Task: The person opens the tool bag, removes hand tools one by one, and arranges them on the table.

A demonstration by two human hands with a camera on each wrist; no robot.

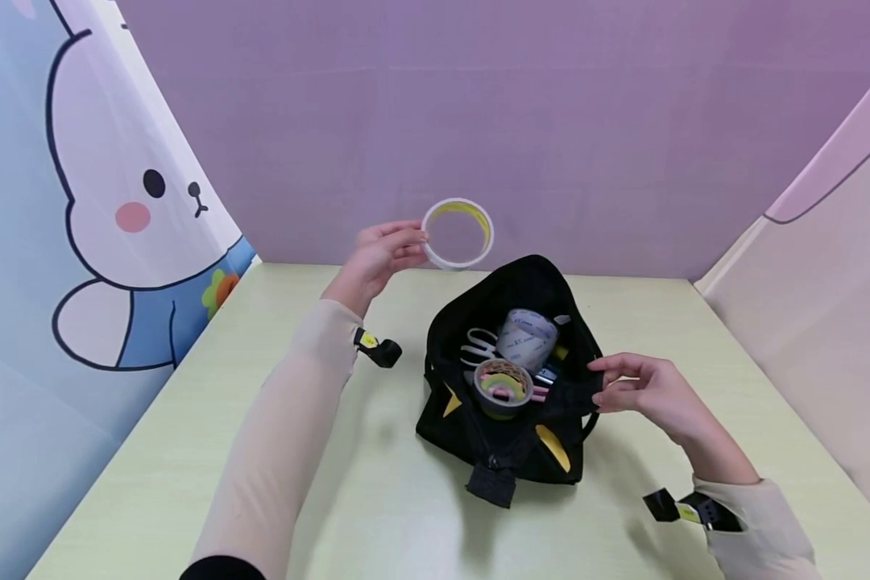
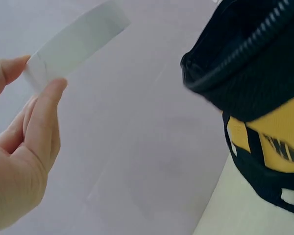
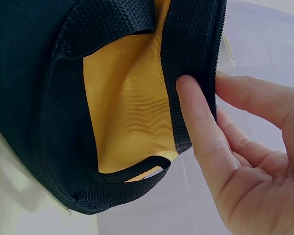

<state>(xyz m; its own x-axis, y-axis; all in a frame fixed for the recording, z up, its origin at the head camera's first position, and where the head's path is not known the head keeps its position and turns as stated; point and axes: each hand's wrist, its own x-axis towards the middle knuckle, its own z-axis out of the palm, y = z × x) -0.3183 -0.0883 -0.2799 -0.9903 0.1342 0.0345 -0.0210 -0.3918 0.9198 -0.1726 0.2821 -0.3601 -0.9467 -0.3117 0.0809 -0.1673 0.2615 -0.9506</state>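
My left hand (image 1: 384, 254) pinches a roll of white tape (image 1: 489, 240) with a yellow inner core at its edge, raised behind and left of a black bag (image 1: 445, 439). In the left wrist view the tape (image 2: 78, 44) appears side-on between thumb and fingers. The bag stands unzipped with its mouth gaping. My right hand (image 1: 645, 391) pinches the zippered rim on its right side, beside a yellow panel (image 3: 127, 103) in the right wrist view. Inside the bag lie white-handled scissors (image 1: 481, 346), a wide printed tape roll (image 1: 528, 340) and a grey tape roll (image 1: 506, 412).
The bag rests on a pale table (image 1: 362, 499). A purple backdrop (image 1: 551, 121) rises behind the table, with a cartoon-printed sheet (image 1: 101, 161) at the left and another sheet (image 1: 819, 322) at the right. A black strap end (image 1: 491, 483) hangs off the bag's front.
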